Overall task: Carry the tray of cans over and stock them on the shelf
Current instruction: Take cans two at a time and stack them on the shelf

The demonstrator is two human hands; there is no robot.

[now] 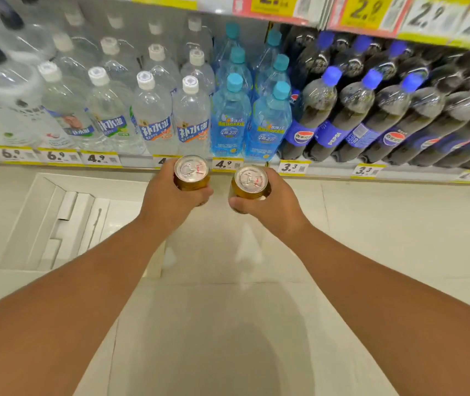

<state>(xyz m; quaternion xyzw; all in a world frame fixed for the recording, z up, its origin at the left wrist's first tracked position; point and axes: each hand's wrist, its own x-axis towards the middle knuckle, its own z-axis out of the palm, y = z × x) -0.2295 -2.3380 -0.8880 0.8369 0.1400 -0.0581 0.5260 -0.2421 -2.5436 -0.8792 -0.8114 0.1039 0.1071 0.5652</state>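
My left hand (pixel 168 201) grips a gold can (pixel 191 172) with a silver pull-tab lid, held upright. My right hand (pixel 268 204) grips a second gold can (pixel 251 182) of the same kind, also upright. Both cans hover side by side over the floor, just in front of the shelf edge (pixel 130 161) with its yellow price tags. The lower parts of both cans are hidden by my fingers. A white cardboard tray (pixel 65 221) lies on the floor at the left; no cans show in it.
The shelf holds clear water bottles (pixel 153 115) at the left, light-blue bottles (pixel 231 115) in the middle and dark cola bottles (pixel 351 115) at the right. Another shelf edge with price tags (pixel 365 12) runs above. Pale tiled floor (pixel 385 224) lies below.
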